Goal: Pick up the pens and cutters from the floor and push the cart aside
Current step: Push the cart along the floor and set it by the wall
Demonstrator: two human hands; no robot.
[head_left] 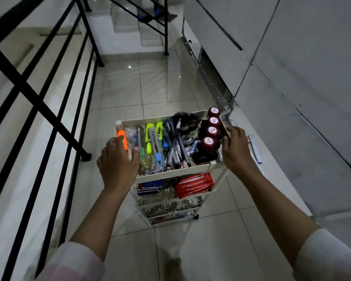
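Observation:
A white tiered cart (190, 170) stands on the tiled floor in front of me. Its top tray holds black pens (177, 148), yellow highlighters (149, 136), a cutter (156, 147), an orange marker (123, 140) and several red-capped bottles (211, 131). My left hand (118, 161) grips the tray's left rim, fingers curled over the edge. My right hand (234, 149) grips the right rim. Lower shelves carry red packs (194, 184) and a blue box (150, 187).
A black metal railing (55, 122) runs along the left, close to the cart. A grey wall (304, 110) slants on the right, with metal strips (254, 148) lying at its base. Tiled floor (148, 86) stretches ahead toward stairs (128, 27). My bare foot (173, 268) shows below.

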